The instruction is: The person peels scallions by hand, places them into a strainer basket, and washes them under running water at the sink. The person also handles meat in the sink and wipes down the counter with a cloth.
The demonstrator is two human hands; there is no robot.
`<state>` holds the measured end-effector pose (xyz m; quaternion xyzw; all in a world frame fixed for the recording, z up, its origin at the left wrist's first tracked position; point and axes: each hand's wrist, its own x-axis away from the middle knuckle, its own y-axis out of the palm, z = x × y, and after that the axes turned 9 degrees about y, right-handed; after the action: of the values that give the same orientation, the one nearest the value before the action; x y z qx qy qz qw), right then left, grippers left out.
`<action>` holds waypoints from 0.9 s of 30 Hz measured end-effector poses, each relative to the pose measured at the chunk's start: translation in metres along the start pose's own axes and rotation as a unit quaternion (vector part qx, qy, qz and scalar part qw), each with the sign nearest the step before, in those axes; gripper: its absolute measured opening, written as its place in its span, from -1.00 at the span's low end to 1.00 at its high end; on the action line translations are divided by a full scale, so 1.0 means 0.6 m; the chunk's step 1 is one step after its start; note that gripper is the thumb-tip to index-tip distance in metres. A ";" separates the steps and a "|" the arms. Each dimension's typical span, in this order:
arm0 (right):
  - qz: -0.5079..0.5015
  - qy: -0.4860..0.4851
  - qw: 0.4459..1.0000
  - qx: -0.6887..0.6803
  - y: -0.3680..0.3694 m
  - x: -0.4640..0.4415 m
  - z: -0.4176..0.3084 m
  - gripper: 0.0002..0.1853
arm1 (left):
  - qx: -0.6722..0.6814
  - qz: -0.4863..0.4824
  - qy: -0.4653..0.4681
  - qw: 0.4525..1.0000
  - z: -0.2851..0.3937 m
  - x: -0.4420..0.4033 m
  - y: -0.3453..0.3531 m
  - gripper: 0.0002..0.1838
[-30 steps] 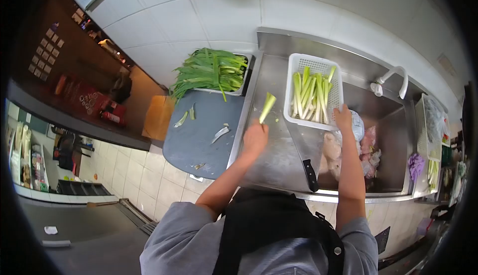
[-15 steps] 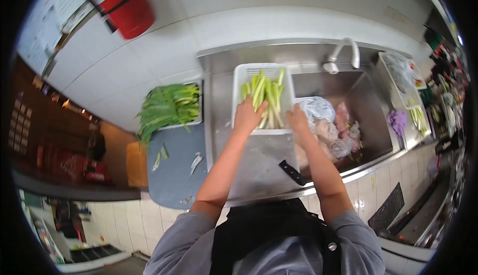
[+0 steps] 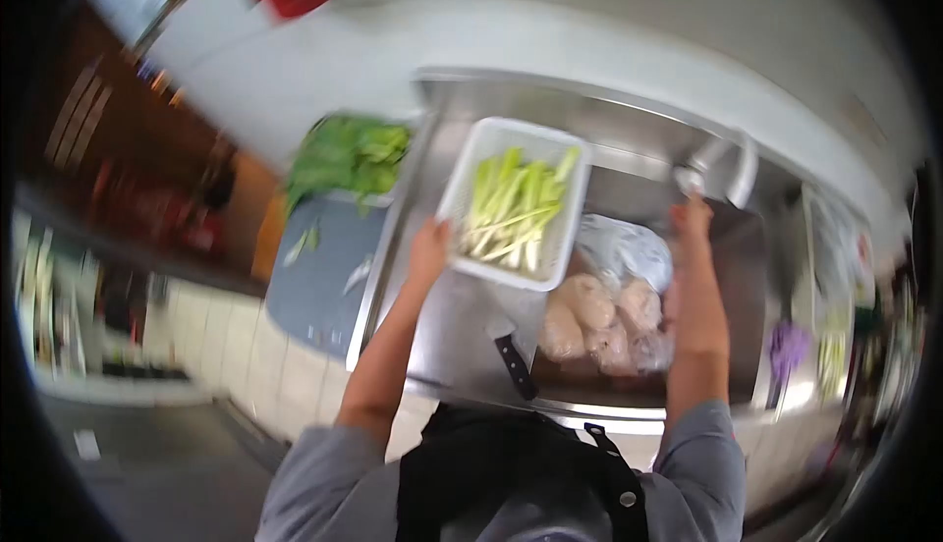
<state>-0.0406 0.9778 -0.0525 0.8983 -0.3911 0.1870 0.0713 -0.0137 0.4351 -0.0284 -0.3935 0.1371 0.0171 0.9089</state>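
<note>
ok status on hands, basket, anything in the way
Left fingers at basket rim, right fingers at tap, grips unclear. Stalks in basket. Knife on counter, apart from basket; filled bags in sink.

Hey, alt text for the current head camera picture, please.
A person's left hand is at the edge of a white basket of green-and-white stalks, the right hand by the faucet of a steel sink. The sink holds pale, plastic-wrapped pieces; a black-handled knife lies beside it, and leafy greens sit farther left.
</note>
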 end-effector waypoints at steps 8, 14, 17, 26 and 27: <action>-0.032 -0.035 0.982 0.185 -0.007 -0.197 0.034 -0.42 | 0.108 0.167 -0.082 0.977 0.037 0.032 -0.025 -0.61; 0.175 -0.257 0.837 0.450 0.003 -0.198 0.041 -0.32 | 0.037 0.365 -0.176 0.914 -0.064 0.168 -0.160 -0.65; 0.222 -0.240 0.812 0.483 0.013 -0.169 0.024 -0.30 | -0.042 0.376 -0.232 0.896 -0.154 0.251 -0.226 -0.74; -0.216 0.034 0.967 -0.131 -0.152 -0.115 0.137 -0.51 | -0.242 0.011 -0.177 0.954 -0.353 0.418 -0.218 -0.22; -0.233 0.025 0.954 -0.188 -0.158 -0.077 0.130 -0.48 | -0.237 0.013 -0.154 0.959 -0.322 0.411 -0.229 -0.31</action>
<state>0.0217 1.0525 -0.1403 0.9299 -0.1975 0.1103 0.2899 0.1973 0.1821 -0.1216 -0.5882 -0.0079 0.1210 0.7996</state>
